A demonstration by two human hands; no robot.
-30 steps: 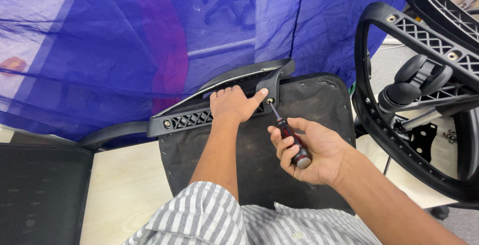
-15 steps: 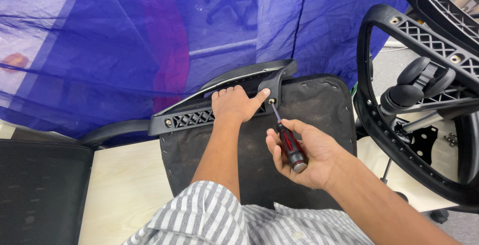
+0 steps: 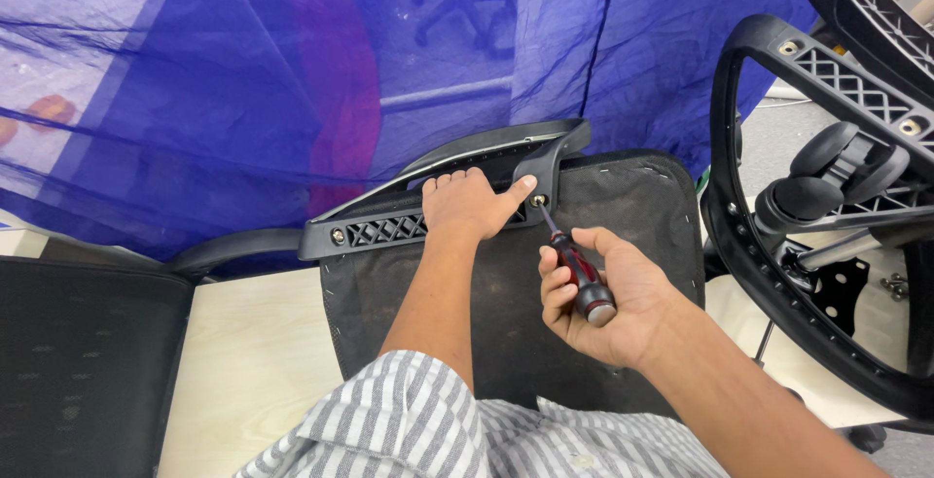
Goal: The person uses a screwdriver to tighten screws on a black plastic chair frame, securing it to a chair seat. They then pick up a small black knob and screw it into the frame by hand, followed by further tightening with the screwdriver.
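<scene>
Screwdriver [image 3: 576, 266] in right hand [image 3: 608, 298]; chair frame [image 3: 778, 235] crowds right.

No packages, labels, signs or screens are visible anywhere in this view.

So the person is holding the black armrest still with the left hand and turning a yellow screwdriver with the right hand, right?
Not quite. The head view shows the screwdriver has a red and black handle, not yellow. The rest holds: the left hand presses on the black armrest, and the right hand grips the screwdriver, its tip at a screw in the armrest.
</scene>
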